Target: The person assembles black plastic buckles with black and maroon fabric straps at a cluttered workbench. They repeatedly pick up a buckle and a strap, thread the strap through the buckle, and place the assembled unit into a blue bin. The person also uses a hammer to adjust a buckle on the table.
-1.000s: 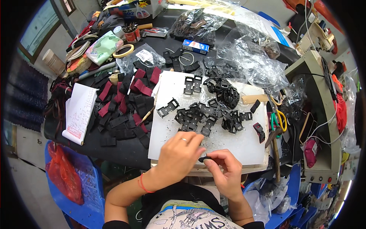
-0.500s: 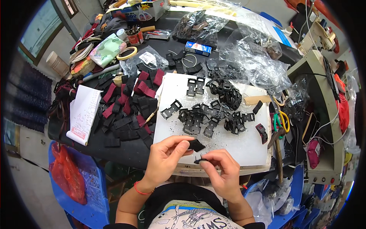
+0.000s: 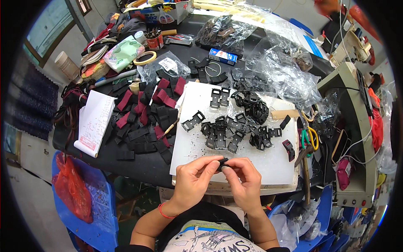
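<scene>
White board (image 3: 268, 170) is sitting on black tabletop (image 3: 134, 169) mid-frame, black plastic buckles (image 3: 218, 135) cluttering it. Blue chair (image 3: 104, 206) is holding a red plastic bag (image 3: 73, 189), lower left. Left hand (image 3: 194, 181) and right hand (image 3: 244, 180) are meeting at lower center, wrists angling inward, thumbs and fingers pinching a small black piece (image 3: 223, 162) between them. Fingertips are covering most of it, hiding its shape.

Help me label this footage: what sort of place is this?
Probably a small workshop: many black plastic parts lie on a white board, with a pile of black and maroon strips beside it.
</scene>
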A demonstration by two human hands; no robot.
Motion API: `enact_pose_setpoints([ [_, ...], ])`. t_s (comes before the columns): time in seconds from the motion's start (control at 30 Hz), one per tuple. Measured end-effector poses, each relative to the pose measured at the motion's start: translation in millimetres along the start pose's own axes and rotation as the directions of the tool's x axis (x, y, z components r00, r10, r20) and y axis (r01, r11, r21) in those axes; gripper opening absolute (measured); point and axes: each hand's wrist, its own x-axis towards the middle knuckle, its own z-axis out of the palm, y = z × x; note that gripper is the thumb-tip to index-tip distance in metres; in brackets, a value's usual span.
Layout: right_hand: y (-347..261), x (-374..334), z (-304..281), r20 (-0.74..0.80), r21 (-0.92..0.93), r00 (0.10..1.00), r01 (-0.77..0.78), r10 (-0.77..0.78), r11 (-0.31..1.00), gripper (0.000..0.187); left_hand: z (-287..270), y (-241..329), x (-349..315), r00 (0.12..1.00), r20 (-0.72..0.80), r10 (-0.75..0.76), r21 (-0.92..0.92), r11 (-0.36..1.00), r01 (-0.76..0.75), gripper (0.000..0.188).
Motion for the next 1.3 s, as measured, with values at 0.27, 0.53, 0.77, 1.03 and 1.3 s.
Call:
enact_pose_setpoints([
  [0.27,2,4,-12,0.171,-0.004,0.977,-0.132,0.130,0.991,0.024,-7,-6,-1,0.994,0.062,0.086,-0.030,0.996,-0.084,0.020],
  [0.53,-10,-5,-3,-0.049,0.266,0.991,-0.110,0.127,0.958,0.036,4,-6,-11,0.998,0.012,0.068,-0.457,0.888,-0.055,0.032],
  [0.77,-12,-8,-20,0.157,-0.099,0.971,0.199,-0.182,0.975,0.051,-11,-13,-11,0.958,0.248,0.147,-0.187,0.977,-0.101,0.025],
  [1.03,-3,-26,-3,-0.066,0.114,0.998,0.028,-0.020,0.993,0.033,-3,-8,-15,0.988,0.147,0.046,-0.235,0.972,-0.010,0.028],
  [1.3,-6,-26,-4,-0.062,0.212,0.997,-0.035,0.049,0.977,0.019,1,-6,-19,0.982,0.183,0.051,-0.301,0.954,0.007,0.032],
])
